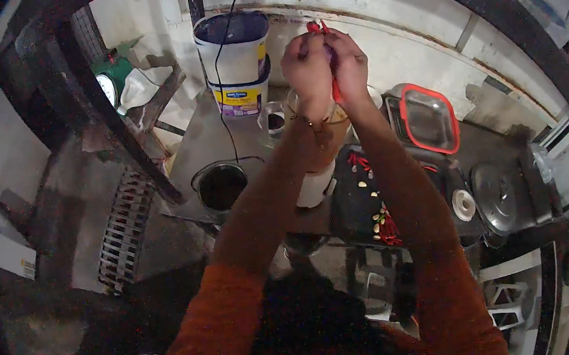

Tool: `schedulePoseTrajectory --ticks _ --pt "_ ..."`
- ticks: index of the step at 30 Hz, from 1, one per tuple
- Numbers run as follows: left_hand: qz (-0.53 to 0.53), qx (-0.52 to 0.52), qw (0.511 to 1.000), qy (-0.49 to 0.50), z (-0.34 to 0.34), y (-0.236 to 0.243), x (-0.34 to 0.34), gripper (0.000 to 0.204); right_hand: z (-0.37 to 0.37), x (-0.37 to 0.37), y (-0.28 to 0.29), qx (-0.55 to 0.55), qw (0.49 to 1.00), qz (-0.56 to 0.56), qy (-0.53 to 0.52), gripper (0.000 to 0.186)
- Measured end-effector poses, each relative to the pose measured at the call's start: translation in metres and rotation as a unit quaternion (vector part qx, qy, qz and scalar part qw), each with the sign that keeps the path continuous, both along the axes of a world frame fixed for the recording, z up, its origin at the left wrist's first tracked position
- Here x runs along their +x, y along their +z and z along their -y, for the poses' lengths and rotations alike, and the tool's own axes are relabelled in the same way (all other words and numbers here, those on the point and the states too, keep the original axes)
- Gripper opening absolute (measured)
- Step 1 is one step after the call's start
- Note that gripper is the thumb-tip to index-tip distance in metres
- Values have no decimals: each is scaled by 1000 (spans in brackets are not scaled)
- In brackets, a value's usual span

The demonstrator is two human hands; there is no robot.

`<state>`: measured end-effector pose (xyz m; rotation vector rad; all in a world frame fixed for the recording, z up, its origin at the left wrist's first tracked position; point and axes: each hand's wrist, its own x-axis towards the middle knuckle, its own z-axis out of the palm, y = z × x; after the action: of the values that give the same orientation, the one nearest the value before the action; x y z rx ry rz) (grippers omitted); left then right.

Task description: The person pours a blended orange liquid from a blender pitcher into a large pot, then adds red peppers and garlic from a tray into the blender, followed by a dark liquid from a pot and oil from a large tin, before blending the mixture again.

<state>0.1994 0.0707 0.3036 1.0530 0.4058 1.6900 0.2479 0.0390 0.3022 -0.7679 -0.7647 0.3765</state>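
My left hand (308, 70) and my right hand (350, 67) are cupped together, raised at the far side of the counter. Closed between them are red chillies (314, 27), poking out above the fingers and below the palms. A purple piece (331, 53), perhaps onion or shallot, shows in the gap between the hands. Beneath them stands what looks like a blender, with a white base (314, 186) and a see-through jar (329, 144) partly hidden by my left forearm. Right of it, a black board (351, 206) carries garlic cloves (362, 184) and more red chillies (389, 231).
Two stacked white buckets (233, 51) stand at the back, near a clear glass (273, 120). A dark-looking round pot (222, 187) sits left. Rightward are a red-rimmed container (429, 119), a small white lid (463, 205) and a metal pot lid (495, 197). A black cord (221, 92) hangs down.
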Motion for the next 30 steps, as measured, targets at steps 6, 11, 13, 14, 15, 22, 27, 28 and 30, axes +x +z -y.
schedulePoseTrajectory --ticks 6,11,13,14,15,22,27,28,30 --pt "8 -56 994 -98 -7 -11 -6 20 2 15 -13 -28 998 55 -27 15" --pt "-66 -47 991 -105 -1 -14 -22 22 7 20 -24 -55 990 116 -60 15" --pt "-94 -168 963 -189 13 -4 -28 25 16 23 -27 -103 981 145 -82 16" --pt "-93 -166 965 -181 1 -10 -31 25 16 14 -21 -99 982 146 -74 16" --pt "-93 -86 979 -161 -15 -20 -32 26 17 5 -15 -107 978 161 -74 15" --pt "-299 147 934 -129 -31 -26 -36 22 31 13 -20 -143 971 190 -37 19" --pt "-511 421 747 64 -35 -17 -38 24 36 19 -22 -172 955 236 -51 22" --pt "-530 407 742 50 -33 -12 -44 26 35 17 -20 -181 949 254 -53 22" --pt "-455 447 765 93 -50 -28 -40 27 33 12 -17 -178 942 280 -48 23"
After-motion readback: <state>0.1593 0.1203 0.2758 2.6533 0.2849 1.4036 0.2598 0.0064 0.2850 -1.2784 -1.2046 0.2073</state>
